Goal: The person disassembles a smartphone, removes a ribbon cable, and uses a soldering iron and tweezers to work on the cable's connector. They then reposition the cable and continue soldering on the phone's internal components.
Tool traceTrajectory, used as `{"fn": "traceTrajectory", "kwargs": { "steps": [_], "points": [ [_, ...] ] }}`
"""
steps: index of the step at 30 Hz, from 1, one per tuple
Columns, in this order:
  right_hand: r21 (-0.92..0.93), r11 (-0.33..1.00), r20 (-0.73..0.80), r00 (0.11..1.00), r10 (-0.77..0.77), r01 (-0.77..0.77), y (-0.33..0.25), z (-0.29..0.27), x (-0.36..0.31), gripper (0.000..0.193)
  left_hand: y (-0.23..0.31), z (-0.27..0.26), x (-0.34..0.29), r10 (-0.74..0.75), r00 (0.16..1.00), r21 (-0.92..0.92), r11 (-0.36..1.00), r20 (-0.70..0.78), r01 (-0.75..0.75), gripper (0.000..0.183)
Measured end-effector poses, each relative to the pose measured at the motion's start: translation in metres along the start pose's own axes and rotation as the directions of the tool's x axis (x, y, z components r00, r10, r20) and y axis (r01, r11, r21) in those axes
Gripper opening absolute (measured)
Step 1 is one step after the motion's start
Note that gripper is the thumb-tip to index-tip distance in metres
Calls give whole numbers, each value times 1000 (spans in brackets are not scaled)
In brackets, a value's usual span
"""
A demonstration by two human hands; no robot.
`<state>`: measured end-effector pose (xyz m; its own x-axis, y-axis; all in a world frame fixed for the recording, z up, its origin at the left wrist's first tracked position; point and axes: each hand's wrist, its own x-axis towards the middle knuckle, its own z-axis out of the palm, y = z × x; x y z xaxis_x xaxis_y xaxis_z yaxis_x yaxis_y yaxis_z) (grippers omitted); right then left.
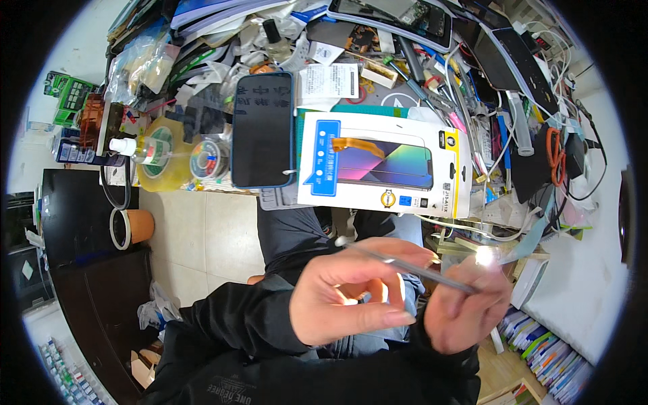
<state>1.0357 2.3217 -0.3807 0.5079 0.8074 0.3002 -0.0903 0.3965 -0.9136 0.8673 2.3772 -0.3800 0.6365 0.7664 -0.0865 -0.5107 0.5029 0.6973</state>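
Above my lap, both hands are raised in front of the table. A thin, grey, slightly blurred strip (418, 270) slants between them; its kind cannot be told. My left hand (337, 290) has its fingers curled against the strip, the thumb apart below. My right hand (469, 307) is closed around the strip's right end, its fingers partly smeared by glare. A bright white light (486, 256) shines just above that hand. Nearest on the table lies a white screen-protector box (378, 196) with a phone picture, an orange flex cable (358, 146) on it.
Left of the box lies a dark phone in a blue frame (263, 131). Farther left are a solder spool (208, 159), a yellow tape roll (175, 172) and a spray bottle (138, 147). Tools, cables and phone parts crowd the right; red-handled scissors (555, 156) lie there.
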Motion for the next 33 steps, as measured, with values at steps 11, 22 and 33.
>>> {"fn": "traceTrajectory", "kwargs": {
  "steps": [11, 22, 33],
  "points": [
    [-6, 995, 166, 982, 94, -95, 26, -57, 24, 19, 14, -3, 61, 265, 923, 889, 292, 278, -352, 24],
    [-115, 990, -20, 996, -89, 86, 47, -105, 33, 28, 46, -21, 113, 60, 797, 525, -781, 601, -337, 31],
    [-362, 893, 230, 954, -191, 267, 50, -105, 59, 31, -14, -22, 132, 186, 806, 714, -601, 562, -359, 31]
  ]
}}
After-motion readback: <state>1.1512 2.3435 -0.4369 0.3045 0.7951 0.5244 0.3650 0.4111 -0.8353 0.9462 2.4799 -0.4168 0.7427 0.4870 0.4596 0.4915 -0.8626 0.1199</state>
